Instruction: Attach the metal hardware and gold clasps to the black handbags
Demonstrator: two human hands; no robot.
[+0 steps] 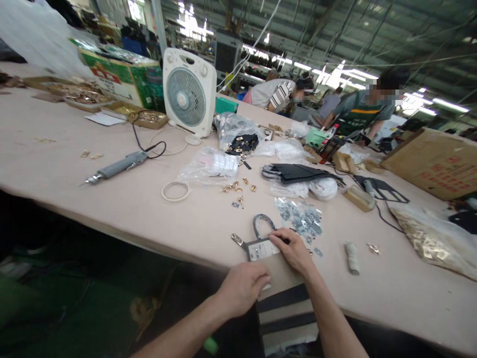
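A grey-brown and black striped piece hangs over the table's front edge, with a curved handle and a tab with a metal clasp at its top. On its upper end lies a whitish plate or label. My right hand grips the upper right edge of the piece, thumb and fingers bent together. Lower down, my left hand is closed over the piece's left side, a small white thing showing under its fingertips. Small flat metal plates are heaped just beyond my right hand.
A grey electric screwdriver, a tape roll and a white fan stand or lie left. Gold fittings, plastic bags and black pieces are further back. A tape-wrapped cylinder lies right. People work beyond.
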